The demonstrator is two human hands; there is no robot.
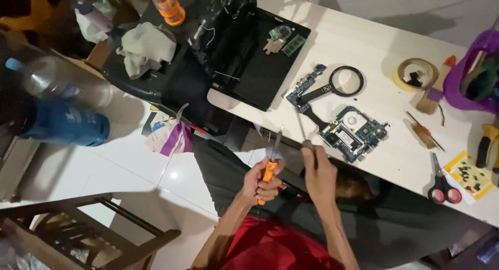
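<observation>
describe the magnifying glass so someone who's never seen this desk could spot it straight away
Start at the long white table and find the blue circuit boards lying near its middle. The black round-framed magnifying glass lies flat just above the largest board, its handle pointing down-left toward a narrow blue board. Unlike the tan tape roll to its right, its ring is thin, black and has a handle.

We look down on a floor of glossy white tiles (130, 166), where 1 small bright glint of lamp light shows (the lamp itself is out of view). A white table (364, 56) runs across the upper right, its near edge slanting down toward the right. At the lower left stands a dark wooden chair (88, 233) with slatted rails, and we see its shadow falling across the tiles beside it.
</observation>
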